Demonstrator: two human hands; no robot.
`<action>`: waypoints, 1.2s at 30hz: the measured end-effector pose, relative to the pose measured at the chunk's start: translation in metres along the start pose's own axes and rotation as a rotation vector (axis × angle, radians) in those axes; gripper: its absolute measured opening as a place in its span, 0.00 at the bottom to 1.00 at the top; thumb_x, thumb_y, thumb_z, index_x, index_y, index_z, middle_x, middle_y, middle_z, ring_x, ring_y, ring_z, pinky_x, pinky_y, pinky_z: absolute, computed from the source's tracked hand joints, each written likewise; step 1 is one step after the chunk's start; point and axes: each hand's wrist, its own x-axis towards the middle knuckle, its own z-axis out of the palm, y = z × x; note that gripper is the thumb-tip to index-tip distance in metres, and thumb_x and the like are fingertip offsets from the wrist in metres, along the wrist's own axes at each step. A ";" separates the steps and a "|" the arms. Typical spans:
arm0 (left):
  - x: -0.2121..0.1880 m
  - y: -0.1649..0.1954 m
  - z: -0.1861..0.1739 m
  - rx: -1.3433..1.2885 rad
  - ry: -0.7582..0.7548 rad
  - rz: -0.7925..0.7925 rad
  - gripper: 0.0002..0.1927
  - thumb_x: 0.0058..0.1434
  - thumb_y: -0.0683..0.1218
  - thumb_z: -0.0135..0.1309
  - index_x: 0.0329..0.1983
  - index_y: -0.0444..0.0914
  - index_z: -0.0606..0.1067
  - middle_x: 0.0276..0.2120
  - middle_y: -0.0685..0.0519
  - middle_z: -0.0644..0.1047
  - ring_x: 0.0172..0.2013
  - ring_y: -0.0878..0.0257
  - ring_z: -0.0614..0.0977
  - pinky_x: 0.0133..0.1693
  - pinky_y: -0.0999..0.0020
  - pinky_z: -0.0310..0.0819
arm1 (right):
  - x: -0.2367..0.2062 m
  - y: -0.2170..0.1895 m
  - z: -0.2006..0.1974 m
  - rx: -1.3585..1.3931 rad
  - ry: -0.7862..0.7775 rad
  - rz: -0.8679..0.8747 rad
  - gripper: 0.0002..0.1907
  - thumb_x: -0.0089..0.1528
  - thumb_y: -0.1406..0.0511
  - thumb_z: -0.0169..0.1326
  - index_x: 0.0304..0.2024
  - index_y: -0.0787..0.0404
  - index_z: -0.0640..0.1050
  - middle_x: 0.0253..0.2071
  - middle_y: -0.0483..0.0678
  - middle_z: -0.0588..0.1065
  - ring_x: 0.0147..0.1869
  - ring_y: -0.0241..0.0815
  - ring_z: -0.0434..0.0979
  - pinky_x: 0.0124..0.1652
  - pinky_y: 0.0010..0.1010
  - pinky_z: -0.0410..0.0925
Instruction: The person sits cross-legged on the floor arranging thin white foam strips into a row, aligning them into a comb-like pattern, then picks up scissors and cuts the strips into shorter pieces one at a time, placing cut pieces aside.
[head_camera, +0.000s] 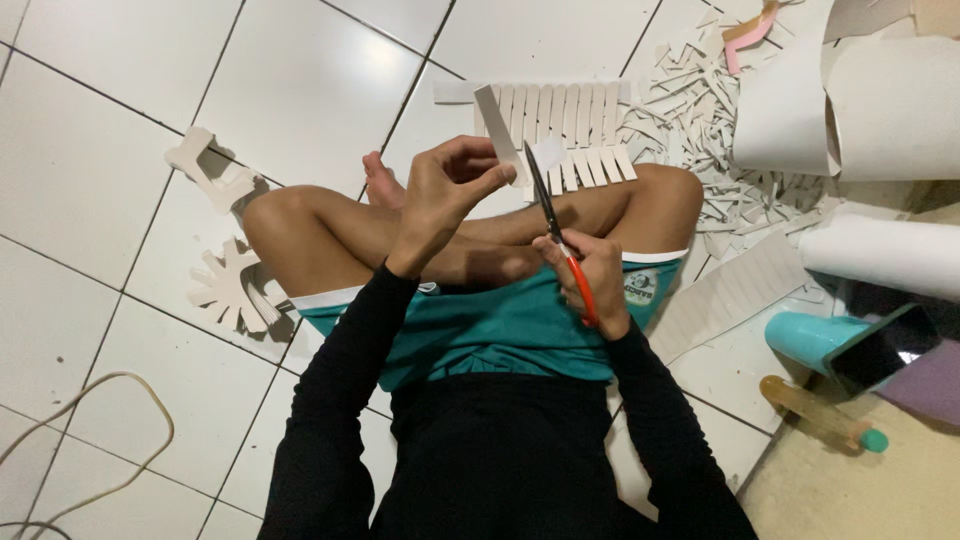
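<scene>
Scissors with orange-red handles sit in the right hand, whose fingers are curled through the handles just above the crossed legs; the dark blades point up and away, parted around a small white paper piece. The left hand, raised beside them, pinches a narrow white paper strip between thumb and fingertips, the strip standing tilted just beside the blade tips. Both arms wear black sleeves, and the person sits cross-legged in teal shorts on a white tiled floor. Near the left knee lie two cut-out cardboard shapes, one with radiating fingers, the other bone-like. A pale cable loops over the tiles at the lower left. To the right, close by, a teal cup lies on its side with a dark phone leaning against it, and a wooden stick with a teal knob rests near them. Beyond the legs a row of white strips lies side by side like a fence, touching a heap of paper scraps. Farther right stand large rolls of white paper.
</scene>
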 end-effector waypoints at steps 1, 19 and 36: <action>0.002 -0.007 -0.004 0.003 0.024 -0.009 0.17 0.63 0.41 0.62 0.52 0.27 0.77 0.42 0.46 0.84 0.46 0.62 0.86 0.51 0.70 0.83 | 0.000 0.004 0.002 0.049 -0.003 0.070 0.24 0.65 0.48 0.58 0.36 0.63 0.81 0.16 0.40 0.64 0.18 0.28 0.62 0.20 0.24 0.55; 0.104 -0.247 0.015 0.307 0.232 -0.422 0.18 0.61 0.48 0.64 0.27 0.27 0.79 0.22 0.49 0.79 0.22 0.67 0.77 0.28 0.72 0.72 | -0.020 0.061 -0.005 0.523 0.263 0.157 0.24 0.63 0.62 0.65 0.56 0.66 0.73 0.35 0.39 0.74 0.26 0.24 0.64 0.24 0.18 0.57; 0.028 -0.023 0.019 -0.081 0.085 0.064 0.12 0.67 0.40 0.58 0.52 0.31 0.75 0.43 0.51 0.82 0.45 0.65 0.83 0.48 0.68 0.83 | -0.012 0.016 0.000 0.075 -0.092 -0.007 0.18 0.66 0.57 0.56 0.51 0.63 0.79 0.23 0.44 0.70 0.22 0.30 0.67 0.24 0.26 0.63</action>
